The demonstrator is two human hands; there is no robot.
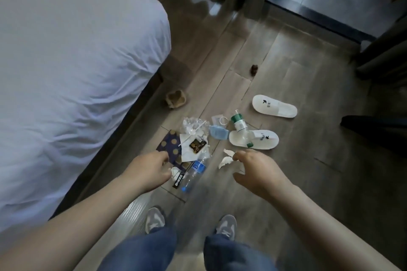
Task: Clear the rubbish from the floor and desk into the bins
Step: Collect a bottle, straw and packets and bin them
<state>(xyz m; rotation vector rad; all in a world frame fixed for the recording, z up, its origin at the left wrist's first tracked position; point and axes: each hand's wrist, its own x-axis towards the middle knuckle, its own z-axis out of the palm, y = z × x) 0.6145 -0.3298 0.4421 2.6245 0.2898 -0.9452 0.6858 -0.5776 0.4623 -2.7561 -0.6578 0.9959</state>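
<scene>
Rubbish pile (193,138) on the floor, just right of the bed (66,72), both hands over its near edge.
Count: 2 bottles (blue-label bottle (195,171), green-label bottle (239,123)), 1 mask (218,132), 2 slippers (274,105). Left hand (149,169) curled, can't tell if gripping; right hand (259,171) spread, empty. Open floor to the right.
</scene>
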